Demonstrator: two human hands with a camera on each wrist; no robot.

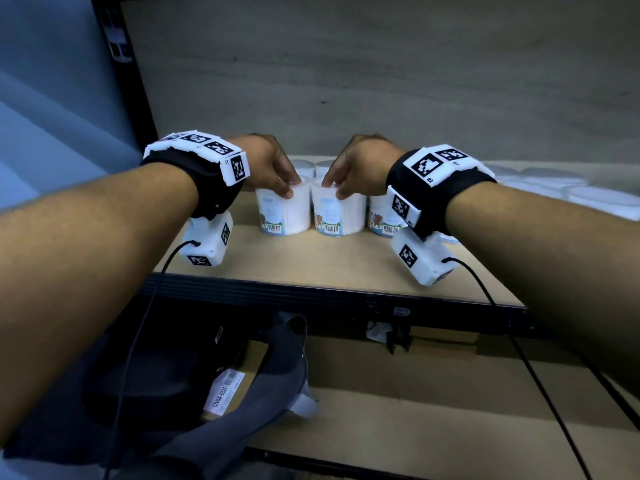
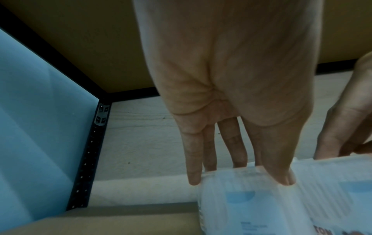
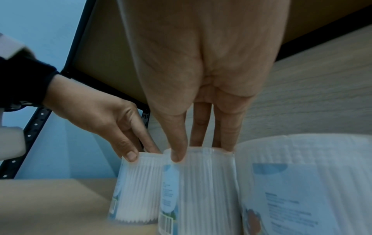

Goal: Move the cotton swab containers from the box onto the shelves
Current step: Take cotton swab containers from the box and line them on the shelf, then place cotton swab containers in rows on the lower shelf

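Three clear cotton swab containers with blue labels stand in a row on the wooden shelf [image 1: 311, 261]. My left hand [image 1: 292, 188] pinches the rim of the left container [image 1: 284, 216] from above, thumb in front and fingers behind. My right hand [image 1: 332, 190] grips the top of the middle container [image 1: 341, 216] the same way. The third container [image 1: 381, 218] stands untouched to the right. In the left wrist view my left hand [image 2: 239, 179] holds its container [image 2: 251, 206]. In the right wrist view my right hand [image 3: 201, 152] holds its container [image 3: 201, 190], beside the left one [image 3: 136, 190].
More containers [image 1: 313, 166] stand behind the front row, and several white lids [image 1: 554, 181] show at the far right. A black upright post [image 1: 117, 64] bounds the shelf on the left. Below the black shelf edge [image 1: 311, 296] lies a labelled cardboard box [image 1: 225, 389] under dark cloth.
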